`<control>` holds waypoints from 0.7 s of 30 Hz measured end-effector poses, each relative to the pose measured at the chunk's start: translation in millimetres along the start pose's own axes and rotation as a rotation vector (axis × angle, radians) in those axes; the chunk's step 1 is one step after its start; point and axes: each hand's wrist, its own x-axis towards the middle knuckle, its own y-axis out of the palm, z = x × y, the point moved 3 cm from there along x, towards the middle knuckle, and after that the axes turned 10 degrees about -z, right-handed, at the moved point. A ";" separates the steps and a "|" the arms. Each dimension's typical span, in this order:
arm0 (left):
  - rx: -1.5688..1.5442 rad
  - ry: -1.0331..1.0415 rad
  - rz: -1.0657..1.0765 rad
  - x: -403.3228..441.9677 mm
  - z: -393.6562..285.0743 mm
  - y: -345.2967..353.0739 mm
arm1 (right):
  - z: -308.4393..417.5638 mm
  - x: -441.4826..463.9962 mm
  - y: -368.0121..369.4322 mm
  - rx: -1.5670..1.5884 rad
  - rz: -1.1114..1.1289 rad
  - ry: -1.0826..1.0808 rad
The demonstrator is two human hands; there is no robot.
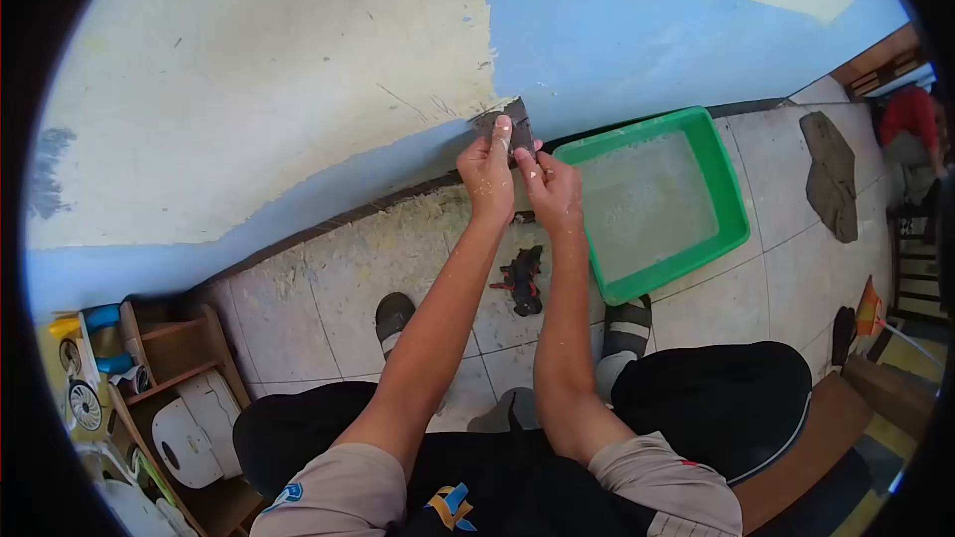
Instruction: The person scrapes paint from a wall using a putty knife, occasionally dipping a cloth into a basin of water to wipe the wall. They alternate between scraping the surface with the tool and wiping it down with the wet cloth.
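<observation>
In the head view, my left hand (487, 177) and my right hand (555, 194) meet at the foot of the wall (298, 60). Between them is a dark brown square sheet (522, 117) that looks like sandpaper. The left thumb lies along its face, and the right fingers pinch its lower edge; the fingers behind it are mostly hidden. Pale flecks stick to both hands. Around the sheet the wall is part cream and part blue, with a ragged border. A green basin (731, 184) of cloudy water stands just right of my right hand.
Below my hands a black and red object (523, 280) lies on the tiles. Pale residue (388, 239) covers the floor along the wall. A brown cloth (828, 174) lies at right. A wooden shelf (169, 338) stands at left. Another person (907, 129) is at far right.
</observation>
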 end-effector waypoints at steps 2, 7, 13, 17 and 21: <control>-0.086 -0.051 -0.002 -5.4 2.7 5.8 | 4.0 3.6 -9.3 -0.070 0.018 -0.039; -0.032 0.041 -0.053 -3.1 -3.8 0.0 | -14.3 -8.9 19.0 0.138 -0.006 -0.002; 0.115 0.295 -0.030 -6.8 -62.7 15.6 | 40.0 -6.5 33.3 0.408 -0.088 0.053; 0.146 0.273 -0.091 -14.1 -57.5 12.2 | 26.1 -16.5 41.9 0.466 -0.139 0.055; 0.204 0.205 -0.114 -8.2 -31.8 -3.5 | -5.1 -21.8 59.0 0.494 -0.110 0.143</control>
